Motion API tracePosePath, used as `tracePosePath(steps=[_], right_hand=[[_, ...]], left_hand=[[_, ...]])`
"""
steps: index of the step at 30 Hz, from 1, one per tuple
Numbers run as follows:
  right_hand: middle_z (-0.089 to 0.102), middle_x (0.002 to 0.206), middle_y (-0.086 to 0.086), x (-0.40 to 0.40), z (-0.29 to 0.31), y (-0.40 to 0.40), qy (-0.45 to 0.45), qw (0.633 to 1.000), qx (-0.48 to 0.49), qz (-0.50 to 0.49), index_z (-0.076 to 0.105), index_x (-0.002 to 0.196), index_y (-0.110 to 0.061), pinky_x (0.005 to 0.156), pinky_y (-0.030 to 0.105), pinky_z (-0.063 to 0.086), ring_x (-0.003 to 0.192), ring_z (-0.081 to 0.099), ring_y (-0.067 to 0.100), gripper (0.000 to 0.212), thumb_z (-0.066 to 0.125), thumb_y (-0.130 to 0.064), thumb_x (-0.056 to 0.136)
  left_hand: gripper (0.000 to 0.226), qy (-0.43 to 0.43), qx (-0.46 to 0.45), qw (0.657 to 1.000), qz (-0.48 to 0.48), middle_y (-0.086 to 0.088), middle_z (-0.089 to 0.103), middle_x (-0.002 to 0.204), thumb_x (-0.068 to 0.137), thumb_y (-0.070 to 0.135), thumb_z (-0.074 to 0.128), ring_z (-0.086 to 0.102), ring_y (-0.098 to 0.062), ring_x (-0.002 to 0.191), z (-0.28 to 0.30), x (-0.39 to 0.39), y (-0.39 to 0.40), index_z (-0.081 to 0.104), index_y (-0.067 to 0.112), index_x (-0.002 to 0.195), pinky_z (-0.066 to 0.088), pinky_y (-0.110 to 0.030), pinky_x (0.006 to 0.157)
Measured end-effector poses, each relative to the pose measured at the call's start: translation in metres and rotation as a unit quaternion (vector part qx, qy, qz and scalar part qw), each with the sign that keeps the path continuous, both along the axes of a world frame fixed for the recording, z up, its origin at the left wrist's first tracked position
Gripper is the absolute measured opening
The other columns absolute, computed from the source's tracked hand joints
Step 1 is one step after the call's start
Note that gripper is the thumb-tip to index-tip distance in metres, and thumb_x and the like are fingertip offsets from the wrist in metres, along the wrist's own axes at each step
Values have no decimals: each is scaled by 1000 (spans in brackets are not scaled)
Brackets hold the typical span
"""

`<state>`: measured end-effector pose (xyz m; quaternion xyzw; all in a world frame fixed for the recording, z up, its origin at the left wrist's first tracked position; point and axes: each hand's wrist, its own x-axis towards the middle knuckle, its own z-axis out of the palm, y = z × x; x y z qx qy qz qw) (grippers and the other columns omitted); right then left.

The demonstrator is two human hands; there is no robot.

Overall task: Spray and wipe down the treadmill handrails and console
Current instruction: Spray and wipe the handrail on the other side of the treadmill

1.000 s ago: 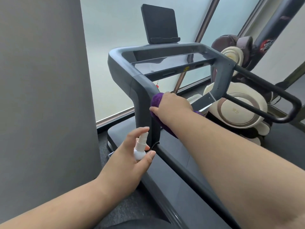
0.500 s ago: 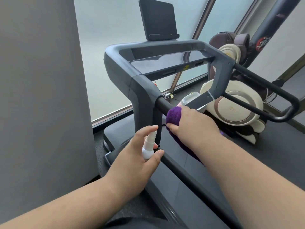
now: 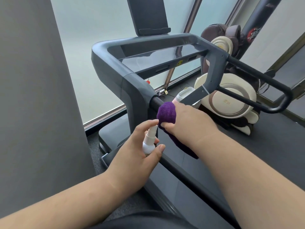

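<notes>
A dark grey treadmill fills the view, with its glossy console (image 3: 158,60) across the top and a black tablet holder (image 3: 148,15) above it. My right hand (image 3: 186,119) grips a purple cloth (image 3: 166,113) wrapped round the left handrail (image 3: 156,101), just behind the grey upright. The cloth's tail hangs below my wrist. My left hand (image 3: 137,151) holds a small white spray bottle (image 3: 149,141), forefinger on its top, close beside the cloth. The right handrail (image 3: 257,76) loops back on the far side.
A grey wall or pillar (image 3: 33,96) stands close on the left. Frosted windows (image 3: 92,38) run behind the treadmill. A cream and brown massage chair (image 3: 229,100) sits to the right of the treadmill's belt (image 3: 198,162). A black punching bag (image 3: 257,27) hangs at the upper right.
My right hand has slid the cloth back along the left handrail, off the grey upright and onto the black bar. The left hand with the bottle stays beside it.
</notes>
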<state>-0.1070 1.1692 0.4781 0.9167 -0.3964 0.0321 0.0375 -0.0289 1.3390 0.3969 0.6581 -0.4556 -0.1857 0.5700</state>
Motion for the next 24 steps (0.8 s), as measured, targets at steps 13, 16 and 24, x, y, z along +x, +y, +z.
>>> tracePosePath(steps=[13,16,24], right_hand=[[57,101,6,63,-1,-1,32,999,-34,-28,48,121,-12,60,37,40,79,51,28,59,59,-57,83],[59,105,5,58,-4,-2,29,998,-55,-18,47,123,-14,54,36,35,88,59,30,76,50,-77,81],[62,107,5,30,-4,-4,-1,1000,-11,-14,49,121,-20,62,38,40,83,55,29,64,53,-70,82]], left_hand=[[56,-17,12,1000,-22,23,60,103,85,53,63,63,-4,87,2,1,2,37,64,132,45,-5,73],[56,-15,14,999,-30,24,59,103,81,57,61,63,-4,90,4,-10,1,37,65,131,44,-5,73],[54,-31,15,998,-45,25,60,105,84,52,62,62,-3,89,4,-59,14,38,65,131,41,-2,75]])
